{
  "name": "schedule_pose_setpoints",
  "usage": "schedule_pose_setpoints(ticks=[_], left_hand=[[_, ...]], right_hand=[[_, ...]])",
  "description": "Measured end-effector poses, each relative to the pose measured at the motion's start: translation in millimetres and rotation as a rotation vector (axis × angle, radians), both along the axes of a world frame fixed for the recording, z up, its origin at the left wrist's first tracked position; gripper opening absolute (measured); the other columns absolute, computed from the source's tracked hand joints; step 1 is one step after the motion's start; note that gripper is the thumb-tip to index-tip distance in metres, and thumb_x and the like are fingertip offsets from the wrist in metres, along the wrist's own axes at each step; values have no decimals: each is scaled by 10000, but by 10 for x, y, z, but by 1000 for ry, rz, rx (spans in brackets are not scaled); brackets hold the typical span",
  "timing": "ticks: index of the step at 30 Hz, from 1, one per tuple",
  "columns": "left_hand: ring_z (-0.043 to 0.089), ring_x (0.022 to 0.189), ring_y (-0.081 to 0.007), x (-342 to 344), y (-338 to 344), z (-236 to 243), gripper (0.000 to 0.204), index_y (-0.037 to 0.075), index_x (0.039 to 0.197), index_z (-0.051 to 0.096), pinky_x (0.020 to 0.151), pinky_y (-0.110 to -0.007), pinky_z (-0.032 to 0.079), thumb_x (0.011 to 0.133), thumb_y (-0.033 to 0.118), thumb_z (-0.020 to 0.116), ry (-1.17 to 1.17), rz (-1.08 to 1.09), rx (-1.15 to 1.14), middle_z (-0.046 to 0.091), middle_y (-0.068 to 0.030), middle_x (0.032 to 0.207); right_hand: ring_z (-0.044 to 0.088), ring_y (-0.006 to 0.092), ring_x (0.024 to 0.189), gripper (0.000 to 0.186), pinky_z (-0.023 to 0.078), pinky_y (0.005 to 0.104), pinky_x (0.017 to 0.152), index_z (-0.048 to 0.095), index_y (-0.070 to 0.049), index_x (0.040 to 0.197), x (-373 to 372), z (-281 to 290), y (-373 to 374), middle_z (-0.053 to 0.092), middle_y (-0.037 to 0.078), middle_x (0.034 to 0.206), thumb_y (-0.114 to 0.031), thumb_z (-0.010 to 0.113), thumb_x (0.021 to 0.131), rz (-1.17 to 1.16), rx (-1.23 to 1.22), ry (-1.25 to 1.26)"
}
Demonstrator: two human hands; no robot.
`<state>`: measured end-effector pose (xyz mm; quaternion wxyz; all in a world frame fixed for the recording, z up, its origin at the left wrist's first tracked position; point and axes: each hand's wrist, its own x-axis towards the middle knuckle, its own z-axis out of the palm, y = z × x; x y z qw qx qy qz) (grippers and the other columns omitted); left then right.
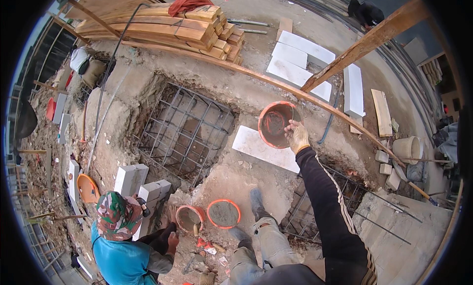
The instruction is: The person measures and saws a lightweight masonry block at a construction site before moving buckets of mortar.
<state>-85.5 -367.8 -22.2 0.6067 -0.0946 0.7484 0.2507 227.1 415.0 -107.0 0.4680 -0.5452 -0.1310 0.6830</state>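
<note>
My right hand (pixel 297 136), in a pale work glove, is closed at the right side of an orange bucket (pixel 266 133), gripping it by its handle or rim; I cannot tell which. Grey residue coats the inside of this bucket. Under and beside it lies a flat white block (pixel 258 148). At the lower edge, what looks like my gloved left hand (pixel 208 277) barely shows, its fingers unclear. By my boots stand an orange bucket full of grey mortar (pixel 223 214) and a second bucket (pixel 189 218), less full, with a wooden-handled tool at its rim.
A co-worker in a turquoise shirt (pixel 120 260) crouches at left by upright white blocks (pixel 130 179). Pits with rebar grids (pixel 185 129) open ahead and at right (pixel 305 211). A long wooden rail (pixel 231 68) and slanted post (pixel 364 46) cross beyond, near stacked timber (pixel 162 31).
</note>
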Motion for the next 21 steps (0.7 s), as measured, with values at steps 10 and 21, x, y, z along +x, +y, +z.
schedule_pose_setpoints(ticks=[10,21], left_hand=[[646,886,-199,-138,-12,-8,295,20,1249,609,797,-347,546,975,85,518,412,-1083,229,695,-80,931],[636,746,-171,1232,616,385,407,-75,1292,554,649,-246,493,894,9,569,-46,359,-42,686,-129,939]], right_hand=[[557,207,1171,513,463,370,918,367,-97,1505,-689,729,2844,546,130,1403,-244,494,1031,48,419,-106],[567,180,839,238,489,327,756,579,1,1155,1527,-785,-2008,614,81,1060,-91,529,941,253,-377,-387]])
